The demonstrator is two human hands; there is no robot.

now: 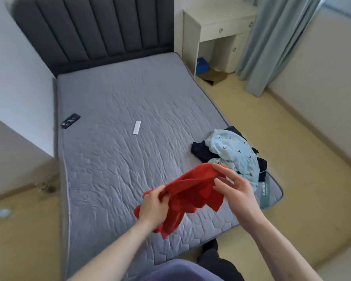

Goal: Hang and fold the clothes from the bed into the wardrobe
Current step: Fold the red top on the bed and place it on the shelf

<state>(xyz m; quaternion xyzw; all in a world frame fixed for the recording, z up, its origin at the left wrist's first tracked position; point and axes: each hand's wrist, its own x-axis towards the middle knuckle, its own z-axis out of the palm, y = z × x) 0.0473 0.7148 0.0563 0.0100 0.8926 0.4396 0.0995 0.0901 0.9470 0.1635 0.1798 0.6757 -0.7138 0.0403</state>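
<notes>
Both hands' fingers pinching crumpled red cloth (193, 191), left hand (153, 207), right hand (236, 189), quilted grey mattress (120, 159)

Dark clothes (199, 151) mostly hidden under blue garment (233, 153).

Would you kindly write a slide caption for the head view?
Both hands, left and right, hold a red garment above the mattress.

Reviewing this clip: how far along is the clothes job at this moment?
Done: nothing shows as put away; the wardrobe is out of view. In hand: the red garment, bunched and held above the mattress by the left hand and the right hand. Left: a pile near the mattress corner, the light blue patterned garment over dark clothing, untouched.
</notes>
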